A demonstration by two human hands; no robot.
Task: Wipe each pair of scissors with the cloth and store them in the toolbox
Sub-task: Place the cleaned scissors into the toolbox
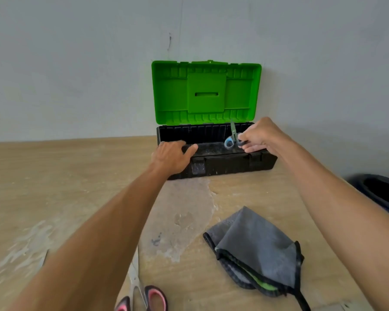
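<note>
Pink scissors point(137, 286) lie flat on the worktop point(54, 176) at the near edge. Their handle loops are toward the person and the closed blades point away, so the long axis runs nearly straight ahead with a slight lean to the left. The left forearm partly covers them.

Farther back, the left hand point(173, 156) rests on the front left rim of the toolbox point(222, 163). Its fingers are relaxed and slightly apart, the thumb is spread wide, and it grips nothing.

The toolbox is a black tray that stands against the wall point(76, 63). Its green lid point(206, 93) is raised upright.

Blue scissors point(233, 134) are held above the right half of the open tray. The blades are closed and point up toward the lid, and the handle loops are lowest. The long axis is close to vertical, tipped a little to the left.

The right hand point(258, 136) holds them from the right, its fingers clamped on the right-hand loop.

A folded grey cloth point(256, 248) with black edging lies on the worktop, nearer the person and below the right forearm. It is well apart from both pairs of scissors.

A dark tub point(382, 191) is partly visible at the right edge.
</note>
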